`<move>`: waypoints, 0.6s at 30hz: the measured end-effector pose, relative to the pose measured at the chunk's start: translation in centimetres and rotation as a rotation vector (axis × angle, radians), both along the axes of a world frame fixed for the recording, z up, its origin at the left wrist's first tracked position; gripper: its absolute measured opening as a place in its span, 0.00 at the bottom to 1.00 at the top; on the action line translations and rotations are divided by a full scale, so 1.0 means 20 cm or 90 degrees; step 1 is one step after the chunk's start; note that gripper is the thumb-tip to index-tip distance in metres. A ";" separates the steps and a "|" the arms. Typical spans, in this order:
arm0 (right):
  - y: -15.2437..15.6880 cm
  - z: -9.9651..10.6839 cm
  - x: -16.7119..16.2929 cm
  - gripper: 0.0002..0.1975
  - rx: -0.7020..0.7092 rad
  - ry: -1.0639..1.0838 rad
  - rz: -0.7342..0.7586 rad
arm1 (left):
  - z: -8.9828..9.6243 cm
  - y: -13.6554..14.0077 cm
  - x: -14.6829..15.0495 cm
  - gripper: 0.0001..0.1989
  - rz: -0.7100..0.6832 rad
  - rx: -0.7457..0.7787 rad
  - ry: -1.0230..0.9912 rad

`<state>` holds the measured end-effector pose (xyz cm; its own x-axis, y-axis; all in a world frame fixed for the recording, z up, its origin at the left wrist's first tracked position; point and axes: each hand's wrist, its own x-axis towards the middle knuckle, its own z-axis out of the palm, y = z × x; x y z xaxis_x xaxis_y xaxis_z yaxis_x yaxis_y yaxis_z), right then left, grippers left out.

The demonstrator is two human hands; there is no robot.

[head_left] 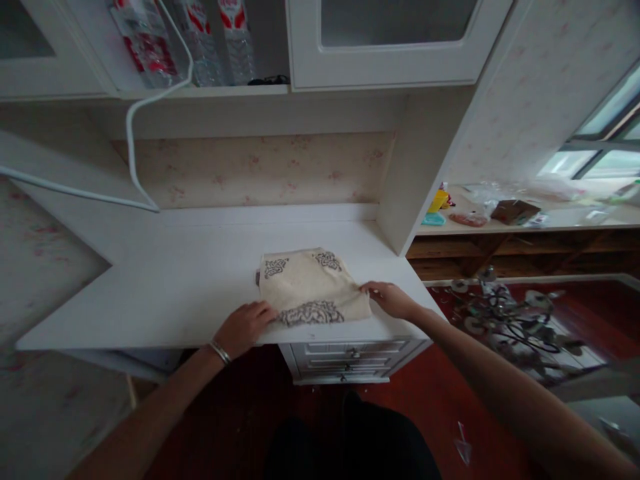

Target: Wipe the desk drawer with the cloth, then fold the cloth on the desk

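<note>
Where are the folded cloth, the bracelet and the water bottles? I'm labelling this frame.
folded cloth [313, 283], head view, plain cream middle.
bracelet [221, 353], head view, band on the left wrist.
water bottles [200, 40], head view, middle bottle's body on the shelf.

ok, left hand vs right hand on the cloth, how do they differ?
The left hand rests at the near left corner of the folded cloth, over the dark pattern; the right hand touches its plain right edge. The left wrist wears a bracelet; the right wrist is bare. Both touch the cloth on the white desk.
</note>
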<state>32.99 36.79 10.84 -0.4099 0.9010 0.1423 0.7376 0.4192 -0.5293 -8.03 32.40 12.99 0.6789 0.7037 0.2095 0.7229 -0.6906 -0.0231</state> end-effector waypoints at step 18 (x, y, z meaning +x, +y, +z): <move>0.43 -0.10 -0.38 0.27 -0.209 0.190 -0.365 | -0.20 0.58 0.04 0.08 0.512 -0.472 -0.773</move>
